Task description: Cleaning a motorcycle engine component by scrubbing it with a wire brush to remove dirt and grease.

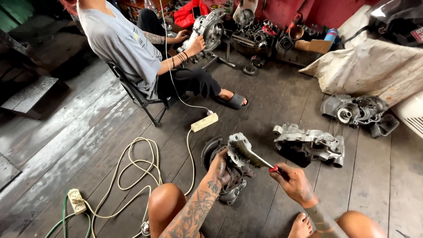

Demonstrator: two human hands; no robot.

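Brushing is going on over a dirty engine casing (225, 176) that is sitting on the plank floor (88, 132) at about six o'clock in the view, between the person's bare knees. The left hand (219, 169) is gripping the casing's upper edge, fingers curled tight over the metal and steadying a paler cover part (238, 145) that is tilting up at the casing's twelve o'clock. The right hand (293, 183) is closing its fingers around the red-tipped handle of a wire brush (249, 155), whose bristle end is lying across the pale part, touching it.

As a judgement, the cleaning is looking partly done: the pale part is showing bare grey metal in places, while the casing under the left hand is looking dark and greasy, so a good share of scrubbing is left. How clean the hidden underside is, I cannot tell.

At three o'clock from the casing, a lighter crankcase half (310, 143) is resting on the boards, and another engine block (354, 110) is lying at about two o'clock. At nine to ten o'clock a cream power strip (204, 122) and a looping cable (132, 167) are trailing across the floor. At eleven o'clock a seated co-worker (128, 48) is handling a separate engine (207, 28).
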